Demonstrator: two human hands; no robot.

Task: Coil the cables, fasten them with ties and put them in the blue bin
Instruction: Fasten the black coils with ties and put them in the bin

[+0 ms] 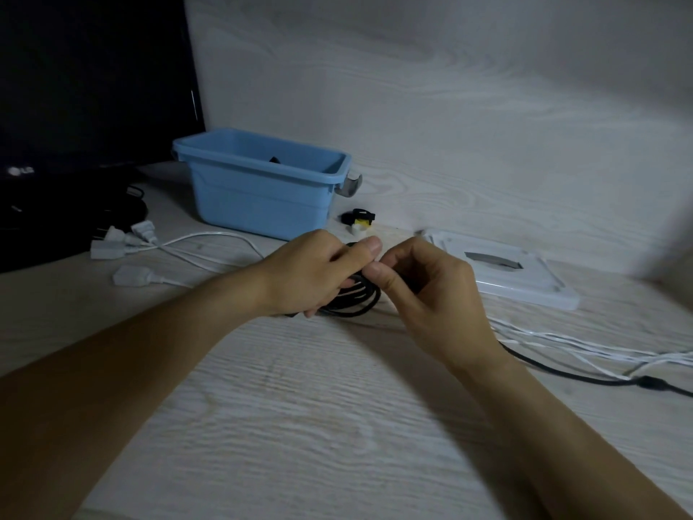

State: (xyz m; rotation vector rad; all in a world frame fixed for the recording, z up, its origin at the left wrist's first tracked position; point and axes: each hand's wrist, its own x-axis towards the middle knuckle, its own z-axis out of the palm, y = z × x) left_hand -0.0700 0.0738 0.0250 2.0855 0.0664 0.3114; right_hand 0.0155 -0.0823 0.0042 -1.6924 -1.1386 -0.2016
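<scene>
Dim desk (337, 425), hands — hiding black coil (354, 300)

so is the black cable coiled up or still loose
Coiled: the black cable lies in stacked loops held by both hands, left hand and right hand. No tie visible on it.

Most of the black cable coil (352, 296) is hidden under the left hand (315, 273) and right hand (423, 290), so whether a tie is round it cannot be told. Inside the blue bin (262, 189) only a dark tip shows above the near wall (too little to name). The small black and yellow things (358, 219) beside the bin's right end are too small to identify. The white cables (600, 350) and a black cable (585, 377) run off the picture's right edge. The monitor (82, 88) at the tabletop's far left corner is cut by the left edge, and the dark cables under it are lost in shadow.
</scene>
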